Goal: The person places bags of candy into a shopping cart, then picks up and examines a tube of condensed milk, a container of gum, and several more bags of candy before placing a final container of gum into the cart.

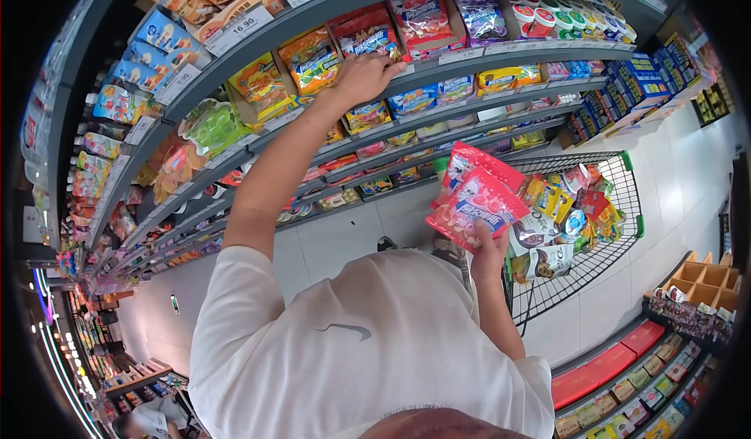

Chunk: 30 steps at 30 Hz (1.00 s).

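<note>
White shirt cloth (344,353) lay closest to us; beyond it our right hand (490,250) gripped at least two pinkish-red packets (479,204), held up near one end of a wire cart (547,302), in which bright bags (559,204) were piled; our left hand (364,79) reached to the shelf (438,67), fingers at the lower edge of a red bag (364,32); whether they grasped it, we could not tell.
</note>
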Available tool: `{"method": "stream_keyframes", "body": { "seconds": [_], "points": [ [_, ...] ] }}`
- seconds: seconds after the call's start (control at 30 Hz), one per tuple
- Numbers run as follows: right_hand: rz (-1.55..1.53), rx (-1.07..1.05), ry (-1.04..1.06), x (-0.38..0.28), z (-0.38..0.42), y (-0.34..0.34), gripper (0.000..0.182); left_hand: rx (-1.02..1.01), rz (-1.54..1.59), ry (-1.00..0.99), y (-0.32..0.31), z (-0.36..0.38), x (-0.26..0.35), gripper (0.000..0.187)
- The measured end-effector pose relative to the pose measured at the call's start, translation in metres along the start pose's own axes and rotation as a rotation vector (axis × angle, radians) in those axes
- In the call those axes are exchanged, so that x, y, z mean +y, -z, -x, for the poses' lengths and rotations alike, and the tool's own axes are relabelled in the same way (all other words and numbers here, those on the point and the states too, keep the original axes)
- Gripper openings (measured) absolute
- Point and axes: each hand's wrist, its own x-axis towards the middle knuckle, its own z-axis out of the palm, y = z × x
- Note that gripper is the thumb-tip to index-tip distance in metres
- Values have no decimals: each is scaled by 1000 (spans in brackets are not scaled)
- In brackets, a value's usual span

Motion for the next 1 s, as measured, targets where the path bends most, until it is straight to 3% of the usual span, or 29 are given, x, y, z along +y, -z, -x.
{"method": "stream_keyframes", "body": {
  "seconds": [0.1,0.3,0.8,1.0],
  "points": [
    [1,-1,8,-4,1,0,32,-199,9,128,-1,-9,-1,60],
    [-1,3,10,1,2,6,34,22,-30,38,-22,-8,-13,68],
    [22,-9,-5,3,2,6,35,-27,-45,163,9,3,7,54],
    [46,-18,-26,5,2,3,37,467,-21,-53,-4,34,6,30]
  ]
}}
